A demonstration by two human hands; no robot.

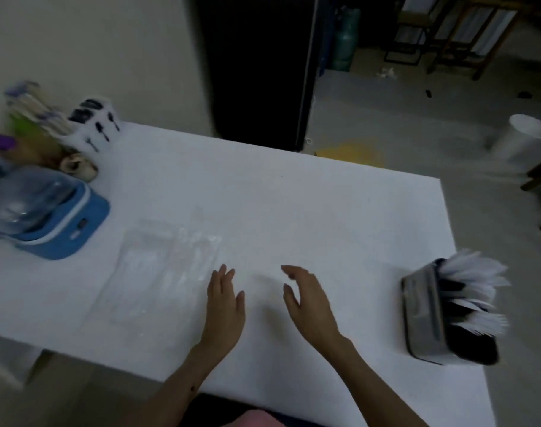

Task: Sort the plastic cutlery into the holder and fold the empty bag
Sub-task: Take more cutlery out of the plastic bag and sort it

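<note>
Low in the frame's centre, the left hand and right hand hover over the table, fingers relaxed, holding nothing; left of them lies the clear bag, nearly invisible on white, so a grab may miss or crumple it; at right the holder, bristling with cutlery, sits near the edge; a knock could tip it off.

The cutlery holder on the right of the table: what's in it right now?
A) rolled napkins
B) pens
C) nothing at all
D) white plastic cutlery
D: the cutlery holder is packed with white plastic cutlery sticking out of its top.
</note>
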